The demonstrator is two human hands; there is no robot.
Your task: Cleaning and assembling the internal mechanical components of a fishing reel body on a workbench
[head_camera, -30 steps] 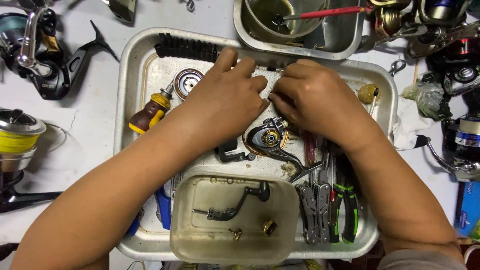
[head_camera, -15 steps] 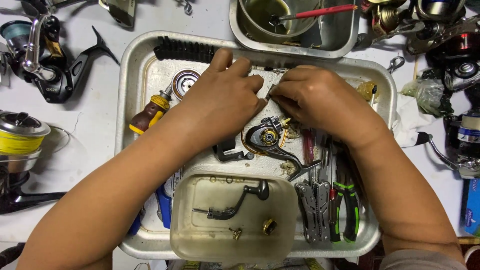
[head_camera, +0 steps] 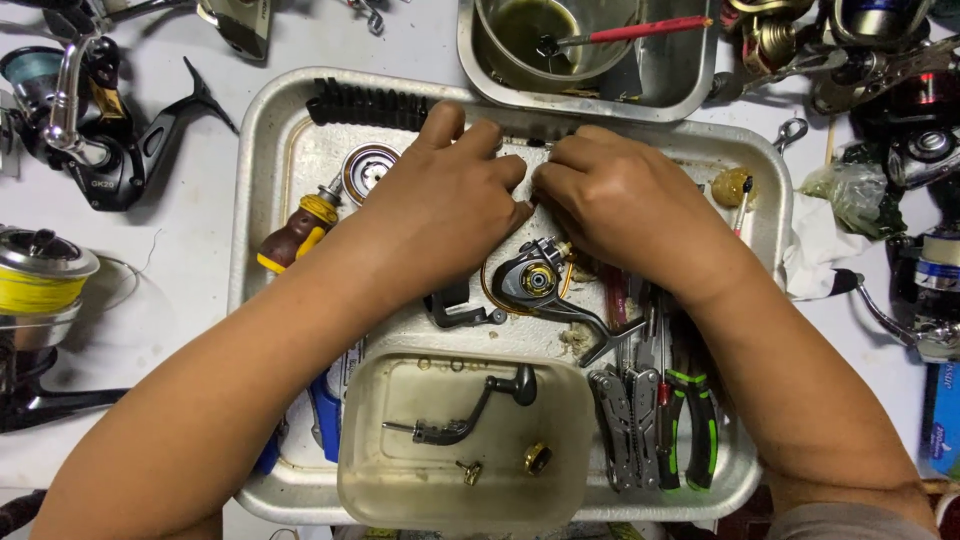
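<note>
Tray on the counter, hands met at its far middle

A metal tray (head_camera: 262,200) is set on the counter (head_camera: 180,300). Within it, the left hand (head_camera: 445,215) and right hand (head_camera: 630,205) are joined fingertip to fingertip, just beyond a reel body (head_camera: 530,282). A brush (head_camera: 365,105) is laid along the far edge, a screwdriver (head_camera: 300,228) at the left, a plastic tub (head_camera: 465,440) at the near edge, with pliers (head_camera: 690,420) to its right. A bowl (head_camera: 555,35) is placed beyond the tray.

Two hands (head_camera: 450,200), two trays (head_camera: 262,200).
</note>
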